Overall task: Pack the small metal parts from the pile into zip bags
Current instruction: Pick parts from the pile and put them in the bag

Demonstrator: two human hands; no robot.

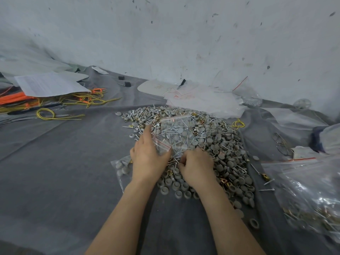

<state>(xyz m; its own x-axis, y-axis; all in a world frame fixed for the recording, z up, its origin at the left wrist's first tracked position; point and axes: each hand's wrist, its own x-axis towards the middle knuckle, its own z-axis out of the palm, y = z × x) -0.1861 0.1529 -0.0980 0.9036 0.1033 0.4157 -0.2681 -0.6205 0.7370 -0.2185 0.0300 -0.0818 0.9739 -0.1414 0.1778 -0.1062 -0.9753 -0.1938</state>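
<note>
Over the pile (226, 153) on grey cloth (64, 162), the left hand (149, 155) grips a part-filled bag (174, 133) while the right hand's (196, 166) curled fingers (185, 159) pinch screws (174, 160).

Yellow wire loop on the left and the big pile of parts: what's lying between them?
Only bare grey cloth, as the head view shows, between the loop and the pile.

Print on paper sheet (49, 85) illegible
</note>
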